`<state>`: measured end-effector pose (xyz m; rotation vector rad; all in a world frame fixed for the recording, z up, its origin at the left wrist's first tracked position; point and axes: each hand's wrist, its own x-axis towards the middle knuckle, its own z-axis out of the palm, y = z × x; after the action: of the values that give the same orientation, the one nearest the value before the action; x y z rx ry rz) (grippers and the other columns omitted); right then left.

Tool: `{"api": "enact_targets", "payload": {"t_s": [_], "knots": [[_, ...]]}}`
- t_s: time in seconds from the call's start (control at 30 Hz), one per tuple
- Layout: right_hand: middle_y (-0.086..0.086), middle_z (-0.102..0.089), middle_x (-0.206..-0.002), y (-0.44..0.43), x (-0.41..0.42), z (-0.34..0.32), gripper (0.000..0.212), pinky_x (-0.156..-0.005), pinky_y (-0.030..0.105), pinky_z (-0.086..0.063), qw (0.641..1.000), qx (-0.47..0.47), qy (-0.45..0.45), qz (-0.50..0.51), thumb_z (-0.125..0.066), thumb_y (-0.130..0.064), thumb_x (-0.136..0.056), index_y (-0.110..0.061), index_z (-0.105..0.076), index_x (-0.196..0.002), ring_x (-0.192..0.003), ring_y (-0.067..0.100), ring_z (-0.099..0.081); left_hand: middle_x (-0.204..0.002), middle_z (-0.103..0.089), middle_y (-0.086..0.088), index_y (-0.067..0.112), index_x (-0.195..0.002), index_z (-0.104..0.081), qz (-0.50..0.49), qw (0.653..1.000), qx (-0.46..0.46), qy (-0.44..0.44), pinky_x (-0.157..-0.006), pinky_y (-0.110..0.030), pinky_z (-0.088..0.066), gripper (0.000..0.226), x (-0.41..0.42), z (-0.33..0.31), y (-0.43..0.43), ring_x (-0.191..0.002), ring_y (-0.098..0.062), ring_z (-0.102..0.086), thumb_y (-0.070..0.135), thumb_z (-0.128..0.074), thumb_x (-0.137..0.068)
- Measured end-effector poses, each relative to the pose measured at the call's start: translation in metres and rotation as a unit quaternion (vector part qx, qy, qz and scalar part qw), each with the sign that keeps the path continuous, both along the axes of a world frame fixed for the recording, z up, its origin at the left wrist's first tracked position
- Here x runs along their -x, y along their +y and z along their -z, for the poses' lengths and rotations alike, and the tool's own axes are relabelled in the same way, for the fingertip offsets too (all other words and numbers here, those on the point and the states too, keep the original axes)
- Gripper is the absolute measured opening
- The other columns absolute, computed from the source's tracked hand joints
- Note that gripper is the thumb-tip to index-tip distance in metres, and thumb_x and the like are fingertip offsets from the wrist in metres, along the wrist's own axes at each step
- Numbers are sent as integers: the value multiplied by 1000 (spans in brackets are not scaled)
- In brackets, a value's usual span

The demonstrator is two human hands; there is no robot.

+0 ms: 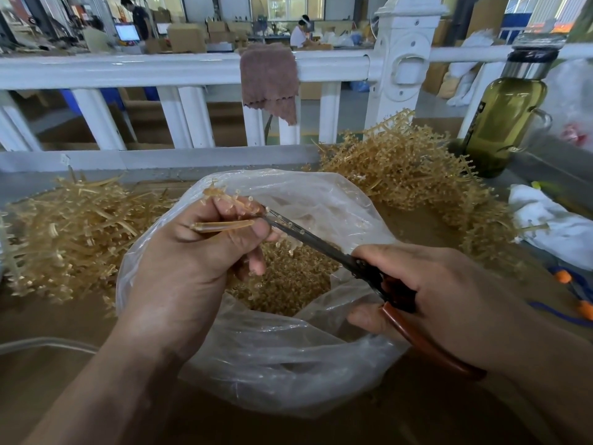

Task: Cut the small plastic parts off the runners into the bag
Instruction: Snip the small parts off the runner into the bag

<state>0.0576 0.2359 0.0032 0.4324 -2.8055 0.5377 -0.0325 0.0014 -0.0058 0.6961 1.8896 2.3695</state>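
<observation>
Forearms are seen entering from the bottom edge, with the hands raised over the open mouth of the bag (288, 364), which is stood mid-way across the brown surface (48, 316). The bag is hemmed in on both sides: a left pile (73, 236) of bare stems is heaped against its left wall, and a right pile (410, 175) of runners with parts on them is banked behind it and to its right. The far edge is closed by a white rail (160, 72), over which a cloth (269, 78) is draped, and a green bottle (503, 123) is stood at the far right. Open room is left above the bag mouth and on the bare surface in front.

The runner (224, 225) is pinched in the left hand (205, 252), between curled fingers and thumb, directly above the bag mouth. Its long axis is laid roughly left to right: the bare stem end is pointed left, and the part-bearing end is pointed right, toward the scissors (321, 244). The scissors are gripped by the right hand (433, 293), with its fingers wrapped round the red-brown handles. The blades are aimed up and left and laid against the runner just beside the left fingertips. Loose parts (288, 277) are heaped inside the bag, below both hands.
</observation>
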Motion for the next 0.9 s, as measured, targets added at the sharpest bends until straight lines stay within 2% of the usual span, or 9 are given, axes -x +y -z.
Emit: {"api": "enact_targets", "payload": {"t_s": [0.2,0.33,0.57,0.73,0.9], "knots": [[-14,-61,-82,0,2,0,53,-62,27,-44,1000,4,0,-13,-46,-75,-85,-30,-62,-107,-71,6,-57,-76,-73,-3,26,-72,-73,-1,1000,-1,-1,-53,-22,-48,10,0,0,1,-52,-15,-58,16,-77,-74],[-14,-55,-74,0,2,0,46,-59,27,-42,1000,1,10,-13,-47,-71,-87,-29,-61,-98,-66,5,-53,-75,-72,-2,26,-73,-73,1,1000,-3,3,-55,-23,-49,13,0,-1,1,-52,-15,-57,17,-82,-71],[-16,-51,-70,-2,2,0,35,-57,22,-41,1000,6,4,-3,-50,-67,-87,-33,-55,-89,-65,4,-52,-63,-67,-2,11,-82,-69,-9,1000,-9,-8,-52,-20,-47,8,0,1,2,-50,-15,-56,14,-73,-76],[-15,-50,-69,-3,2,2,38,-57,24,-41,1000,11,6,1,-47,-69,-86,-32,-55,-89,-65,5,-52,-63,-67,-1,21,-74,-71,-5,1000,-17,-7,-51,-19,-46,6,-1,0,3,-50,-14,-56,16,-75,-74],[-15,-51,-69,-2,3,3,40,-56,23,-41,1000,10,7,0,-46,-69,-86,-31,-58,-90,-65,5,-52,-64,-68,-1,20,-77,-72,-9,1000,-11,-9,-51,-21,-47,5,0,1,2,-51,-15,-56,16,-74,-77]]}}
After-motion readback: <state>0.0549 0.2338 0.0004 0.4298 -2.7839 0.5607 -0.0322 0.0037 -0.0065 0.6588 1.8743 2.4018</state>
